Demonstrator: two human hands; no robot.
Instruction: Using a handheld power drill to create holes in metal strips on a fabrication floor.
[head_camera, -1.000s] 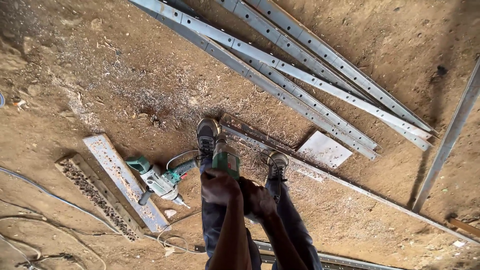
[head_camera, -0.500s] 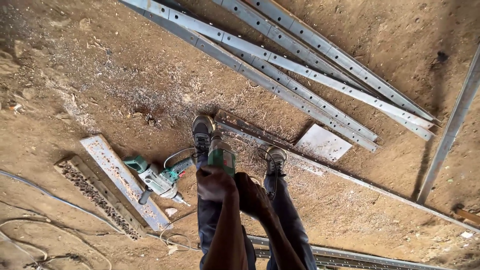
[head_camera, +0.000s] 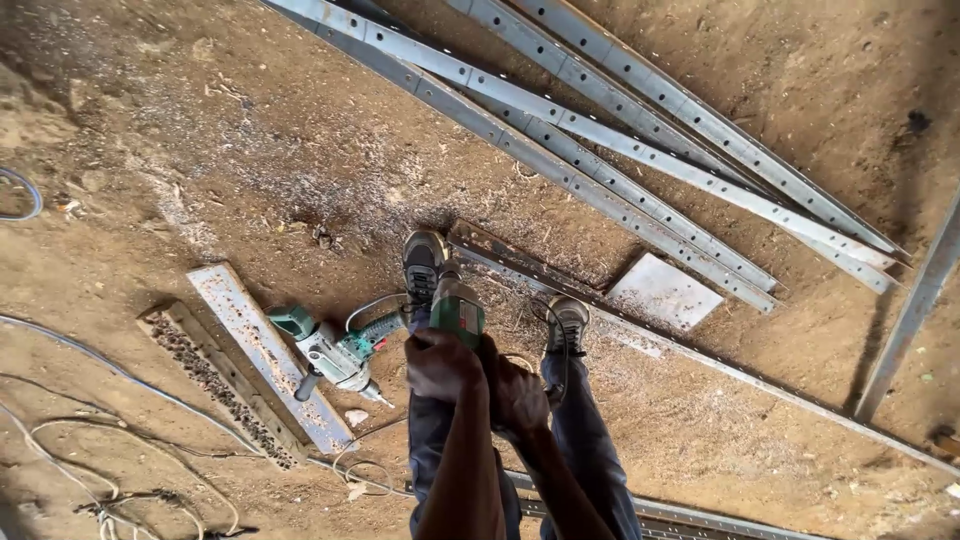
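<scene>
Both hands (head_camera: 478, 375), fingers around the green power tool (head_camera: 456, 312), still clasped, slightly higher in view.

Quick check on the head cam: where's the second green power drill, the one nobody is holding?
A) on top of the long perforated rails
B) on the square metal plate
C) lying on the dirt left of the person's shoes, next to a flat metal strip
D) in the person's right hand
C: the loose green drill lies on the ground beside the flat metal strip, left of the shoes, while both hands grip another green tool.

Green tool (head_camera: 456, 312) mostly behind hands
</scene>
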